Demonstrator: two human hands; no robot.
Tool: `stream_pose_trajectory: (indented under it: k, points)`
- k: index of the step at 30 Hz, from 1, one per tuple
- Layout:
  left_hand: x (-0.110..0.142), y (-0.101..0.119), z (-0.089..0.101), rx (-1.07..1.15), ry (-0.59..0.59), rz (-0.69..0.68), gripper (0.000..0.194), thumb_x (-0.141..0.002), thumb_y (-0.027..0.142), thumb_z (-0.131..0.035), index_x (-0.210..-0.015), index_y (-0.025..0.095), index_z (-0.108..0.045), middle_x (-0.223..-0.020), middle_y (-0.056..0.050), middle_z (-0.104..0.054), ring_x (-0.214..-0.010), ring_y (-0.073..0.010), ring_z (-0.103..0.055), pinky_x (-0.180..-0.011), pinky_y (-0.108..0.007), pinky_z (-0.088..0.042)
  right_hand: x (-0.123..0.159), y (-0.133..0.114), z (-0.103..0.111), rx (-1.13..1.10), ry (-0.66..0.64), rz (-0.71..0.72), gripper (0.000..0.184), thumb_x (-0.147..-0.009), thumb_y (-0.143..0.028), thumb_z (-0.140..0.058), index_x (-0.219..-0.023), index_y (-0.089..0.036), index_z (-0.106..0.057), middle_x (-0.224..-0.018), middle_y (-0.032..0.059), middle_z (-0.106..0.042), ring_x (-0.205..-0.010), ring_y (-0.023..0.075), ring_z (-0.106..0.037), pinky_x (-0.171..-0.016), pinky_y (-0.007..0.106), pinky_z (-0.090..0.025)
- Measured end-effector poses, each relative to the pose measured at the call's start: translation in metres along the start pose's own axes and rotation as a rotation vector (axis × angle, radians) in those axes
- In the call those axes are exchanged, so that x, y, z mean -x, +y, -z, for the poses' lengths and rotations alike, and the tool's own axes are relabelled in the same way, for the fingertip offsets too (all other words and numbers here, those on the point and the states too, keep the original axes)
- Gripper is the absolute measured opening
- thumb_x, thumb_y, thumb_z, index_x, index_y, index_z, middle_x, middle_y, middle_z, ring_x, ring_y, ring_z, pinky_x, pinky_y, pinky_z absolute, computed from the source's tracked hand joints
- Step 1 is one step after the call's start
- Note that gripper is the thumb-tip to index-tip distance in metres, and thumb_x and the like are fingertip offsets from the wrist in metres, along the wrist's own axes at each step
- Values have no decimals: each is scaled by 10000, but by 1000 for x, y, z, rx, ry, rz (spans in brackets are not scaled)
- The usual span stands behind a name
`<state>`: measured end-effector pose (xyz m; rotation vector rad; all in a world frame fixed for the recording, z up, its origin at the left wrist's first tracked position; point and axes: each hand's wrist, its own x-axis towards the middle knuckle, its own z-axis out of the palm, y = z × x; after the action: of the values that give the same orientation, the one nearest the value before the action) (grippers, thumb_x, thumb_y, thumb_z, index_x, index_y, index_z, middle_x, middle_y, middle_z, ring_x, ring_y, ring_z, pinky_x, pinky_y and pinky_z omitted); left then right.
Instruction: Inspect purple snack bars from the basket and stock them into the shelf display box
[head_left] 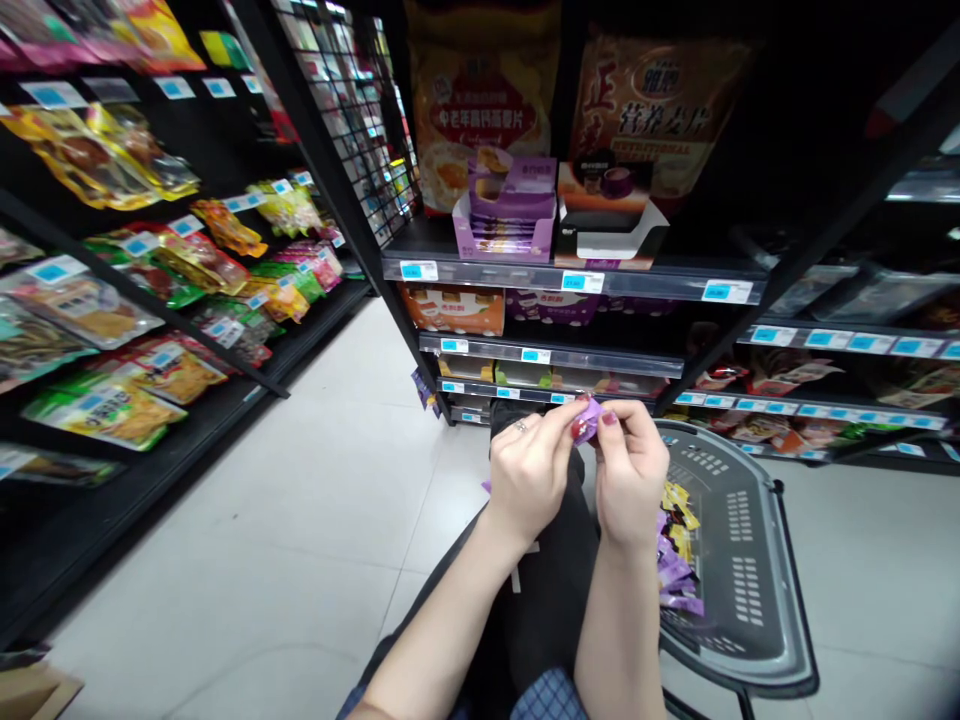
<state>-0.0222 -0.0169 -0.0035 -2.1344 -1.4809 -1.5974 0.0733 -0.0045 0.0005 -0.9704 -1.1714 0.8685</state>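
My left hand [531, 468] and my right hand [634, 465] meet in front of the shelf, just above my knees. Between their fingertips is a small purple sachet [588, 419], pinched from both sides; most of it is hidden by the fingers. Right beside my right hand stands a grey shopping basket [716, 540] on the floor. Inside it lie several purple sachets [675, 575] and yellow sachets [681, 505]. On the shelf ahead is an opened purple display box [540, 235] with sachets stacked in it, next to a black and orange display box [604, 215].
Large cereal bags [480, 110] stand behind the boxes. Multipacks [454, 308] fill the shelf below. Another rack of bagged snacks [112, 400] runs along the left. A cardboard box [34, 692] sits at the lower left on the pale tiled floor [330, 520].
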Motion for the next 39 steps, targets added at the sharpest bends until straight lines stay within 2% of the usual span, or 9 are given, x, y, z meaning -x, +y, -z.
stream_pose_trajectory:
  k: [10, 14, 18, 20, 23, 27, 30, 35, 39]
  points:
    - [0, -1, 3, 6, 140, 25, 120, -868, 172, -563, -869, 188, -682, -759, -24, -733, -633, -140, -603, -626, -272, -474, 1, -8, 2, 155, -174, 132, 170, -918, -288, -462, -799, -226, -567, -753, -13, -590, -703, 129, -551, -664, 258, -440]
    - [-4, 5, 8, 161, 207, 301, 150, -862, 254, -592, -744, 222, -680, -695, 2, -694, -682, -146, -566, -672, -288, -466, 3, -6, -5, 136, -176, 198, 178, -918, -270, -451, -781, -228, -557, -762, -5, -592, -731, 144, -557, -694, 285, -443]
    - [-9, 6, 11, 582, 191, 597, 157, -809, 292, -657, -699, 191, -610, -747, -5, -663, -734, -140, -600, -707, -270, -487, 2, 1, -11, 84, -187, 235, 179, -919, -291, -452, -778, -238, -550, -773, -1, -587, -741, 153, -551, -714, 310, -444]
    - [-12, 3, 13, 725, 147, 658, 134, -788, 300, -675, -785, 192, -596, -795, -1, -635, -721, -122, -597, -662, -230, -488, 2, 2, -10, 88, -185, 246, 178, -918, -301, -453, -777, -241, -544, -775, 6, -576, -765, 164, -538, -728, 327, -443]
    - [-14, -2, 16, 788, -85, 630, 150, -844, 344, -592, -883, 200, -611, -825, -4, -617, -657, -100, -564, -618, -208, -475, 0, 0, -5, 183, -172, 263, 197, -921, -296, -434, -763, -239, -537, -787, 16, -547, -794, 179, -509, -738, 349, -431]
    - [-15, -9, 20, 785, -264, 596, 213, -826, 353, -618, -712, 174, -615, -642, 18, -581, -575, -93, -518, -545, -193, -437, 0, -7, 4, 394, -128, 305, 196, -917, -252, -423, -762, -232, -541, -824, 20, -499, -855, 185, -485, -788, 361, -409]
    - [-14, -11, 21, 777, -188, 628, 209, -767, 328, -692, -662, 162, -620, -598, 27, -577, -537, -83, -502, -515, -189, -422, 1, -9, 5, 292, -124, 198, 91, -901, -288, -466, -869, -235, -532, -884, 19, -505, -854, 170, -522, -772, 335, -449]
    - [-10, -6, 17, 782, 175, 739, 269, -750, 368, -703, -615, 164, -590, -516, 46, -527, -441, -62, -445, -420, -177, -381, 1, -3, 1, -115, -531, -216, 184, -822, -340, -603, -947, -234, -520, -910, 9, -620, -775, 146, -629, -692, 284, -531]
    - [-8, -2, 16, 892, 266, 860, 294, -741, 416, -700, -632, 173, -576, -468, 61, -501, -346, -48, -375, -328, -171, -306, 1, -3, -1, -288, -677, -401, 234, -782, -342, -649, -946, -219, -538, -789, -10, -642, -644, 140, -649, -628, 292, -558]
